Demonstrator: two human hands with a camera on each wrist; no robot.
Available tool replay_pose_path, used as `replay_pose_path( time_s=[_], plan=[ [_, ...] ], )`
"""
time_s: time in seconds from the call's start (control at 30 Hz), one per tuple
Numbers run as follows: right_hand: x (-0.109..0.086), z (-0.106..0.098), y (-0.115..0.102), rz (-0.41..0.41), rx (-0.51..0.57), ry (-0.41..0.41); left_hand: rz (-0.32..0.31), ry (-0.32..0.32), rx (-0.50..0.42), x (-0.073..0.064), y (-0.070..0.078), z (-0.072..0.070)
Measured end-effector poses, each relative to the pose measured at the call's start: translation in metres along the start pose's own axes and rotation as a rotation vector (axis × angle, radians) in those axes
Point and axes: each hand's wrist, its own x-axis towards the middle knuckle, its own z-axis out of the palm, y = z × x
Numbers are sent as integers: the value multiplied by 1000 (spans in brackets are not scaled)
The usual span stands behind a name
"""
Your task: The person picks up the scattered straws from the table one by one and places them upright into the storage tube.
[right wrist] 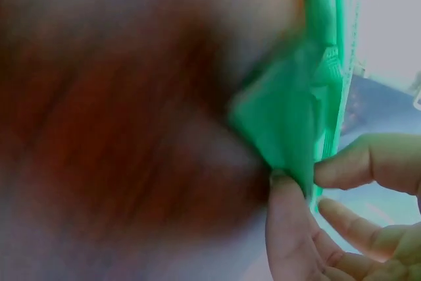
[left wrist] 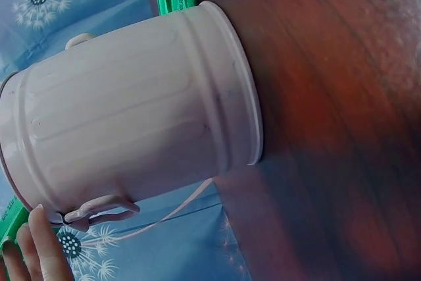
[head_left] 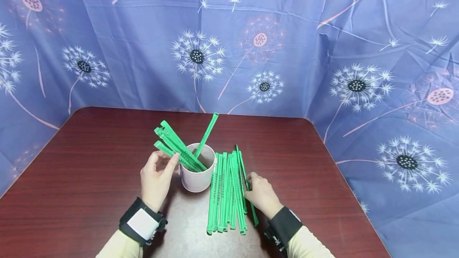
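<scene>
A small whitish metal bucket with side handles stands upright on the table, several slim green stick packets leaning out of it to the left and one to the right. At its left rim, my left hand holds packets between thumb and fingers. In the left wrist view its fingertips are beside the bucket's handle, with green behind them. Right of the bucket lies a row of green stick packets. My right hand pinches the rightmost packet, which slants away from the row.
The dark red-brown wooden table extends to both sides of the hands. Behind it and along the sides hangs a blue curtain with a dandelion print. A strapped device sits on each wrist.
</scene>
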Motion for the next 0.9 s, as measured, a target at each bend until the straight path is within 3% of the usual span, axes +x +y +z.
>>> replay_pose_path(
  time_s=[0.2,0.43,0.57,0.9],
  plan=[
    [0,-2,0,31,33,-6,-57,-31,2,0,-1,-1],
    [-4,-9,-6,13,87,6,-134,-151,-15,-3,1,1],
    [-7,-16,-14,-37,159,36,-106,-204,-27,-5,0,3],
    [-21,-20,-42,-151,287,40,-17,-263,-40,-9,3,7]
  ],
)
